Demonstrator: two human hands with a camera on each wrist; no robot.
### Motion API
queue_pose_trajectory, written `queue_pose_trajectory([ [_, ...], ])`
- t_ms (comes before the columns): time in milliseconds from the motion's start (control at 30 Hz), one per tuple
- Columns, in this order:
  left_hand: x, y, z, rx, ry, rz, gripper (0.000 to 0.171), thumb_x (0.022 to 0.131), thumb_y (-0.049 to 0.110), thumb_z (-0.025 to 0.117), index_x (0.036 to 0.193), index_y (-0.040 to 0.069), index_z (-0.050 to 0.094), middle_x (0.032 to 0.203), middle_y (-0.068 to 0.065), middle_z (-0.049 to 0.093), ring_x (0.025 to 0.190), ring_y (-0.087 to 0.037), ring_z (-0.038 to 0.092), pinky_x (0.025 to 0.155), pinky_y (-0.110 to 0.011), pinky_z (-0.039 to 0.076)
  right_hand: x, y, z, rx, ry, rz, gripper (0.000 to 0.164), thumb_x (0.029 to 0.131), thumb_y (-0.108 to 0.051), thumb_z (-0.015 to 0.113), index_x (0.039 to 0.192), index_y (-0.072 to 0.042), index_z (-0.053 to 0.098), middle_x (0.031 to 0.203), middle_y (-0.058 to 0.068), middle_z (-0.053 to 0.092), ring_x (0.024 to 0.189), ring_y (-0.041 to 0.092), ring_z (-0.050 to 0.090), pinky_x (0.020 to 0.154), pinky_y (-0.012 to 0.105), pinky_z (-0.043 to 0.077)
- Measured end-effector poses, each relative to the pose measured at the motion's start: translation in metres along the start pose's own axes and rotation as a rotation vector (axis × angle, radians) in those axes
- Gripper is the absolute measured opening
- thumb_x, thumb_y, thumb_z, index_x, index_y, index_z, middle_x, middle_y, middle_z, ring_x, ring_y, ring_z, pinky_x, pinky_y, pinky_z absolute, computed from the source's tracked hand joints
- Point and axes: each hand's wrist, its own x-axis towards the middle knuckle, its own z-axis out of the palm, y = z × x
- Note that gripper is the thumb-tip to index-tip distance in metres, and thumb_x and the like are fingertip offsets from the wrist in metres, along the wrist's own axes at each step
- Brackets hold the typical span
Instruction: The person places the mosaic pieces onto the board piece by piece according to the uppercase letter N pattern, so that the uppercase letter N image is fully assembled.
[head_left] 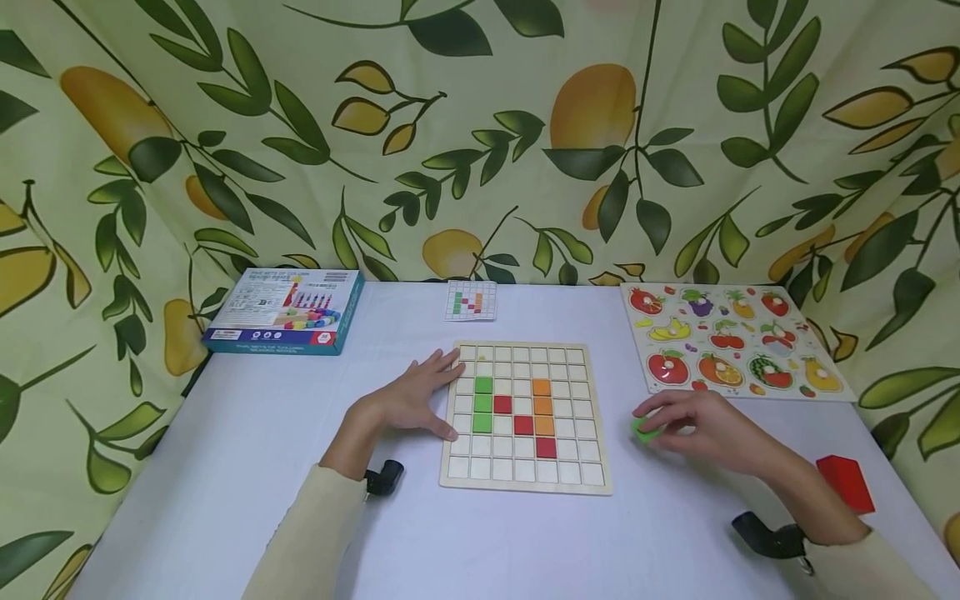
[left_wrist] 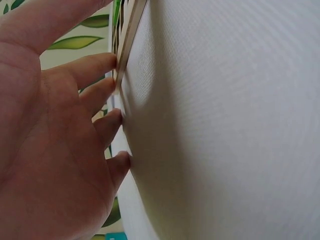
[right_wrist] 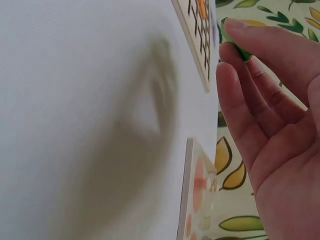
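Note:
A wooden grid board lies on the white table. Within its squares sit a column of green tiles, a column of orange tiles and red tiles stepping diagonally down to the right. My left hand rests at the board's left edge, fingers spread and thumb touching the rim. To the right of the board, my right hand pinches a green tile between thumb and fingertips, above the tabletop. Behind the board is a small pattern card with a coloured grid.
At the back left lies a blue and white box. A fruit puzzle board occupies the back right. Partly hidden by my right forearm is a red block. A leaf-patterned cloth hangs behind the table.

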Motion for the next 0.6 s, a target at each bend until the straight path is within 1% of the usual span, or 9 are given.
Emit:
queue_pose_trajectory([
  [167,-0.001,0.001,-0.001,0.011,-0.002,0.001,0.109,0.072,0.041,0.089,0.161,0.016,0.031,0.175,0.001,0.012,0.164,-0.028,0.002,0.133,-0.054,0.006,0.010,-0.006,0.008,0.021,0.008,-0.046,0.022,0.082,-0.013,0.084,0.100,-0.024,0.083,0.113,-0.001,0.078,0.107,-0.007,0.062,0.080,0.016,0.059],
  [367,-0.001,0.002,-0.002,0.009,-0.004,0.000,0.109,0.072,0.041,0.089,0.161,0.016,0.031,0.175,0.001,0.012,0.164,-0.027,0.002,0.133,-0.054,0.006,0.026,-0.017,0.018,0.104,-0.035,-0.058,0.020,0.082,-0.013,0.084,0.101,-0.020,0.083,0.113,0.003,0.078,0.107,-0.001,0.067,0.076,0.018,0.061],
  [433,-0.001,0.002,-0.002,0.006,-0.005,0.002,0.109,0.073,0.041,0.089,0.161,0.016,0.031,0.175,0.001,0.012,0.164,-0.027,0.001,0.133,-0.054,0.006,0.032,-0.020,0.023,0.118,-0.046,-0.058,0.019,0.082,-0.013,0.084,0.100,-0.019,0.083,0.112,0.002,0.078,0.106,0.001,0.067,0.076,0.018,0.061],
  [600,-0.002,0.002,-0.002,-0.002,-0.007,0.011,0.109,0.073,0.039,0.089,0.161,0.015,0.030,0.175,0.001,0.011,0.164,-0.028,0.001,0.133,-0.055,0.005,0.046,-0.031,0.035,0.138,-0.061,-0.090,0.018,0.081,-0.015,0.085,0.098,-0.020,0.083,0.110,0.000,0.077,0.104,0.002,0.067,0.078,0.019,0.061],
])
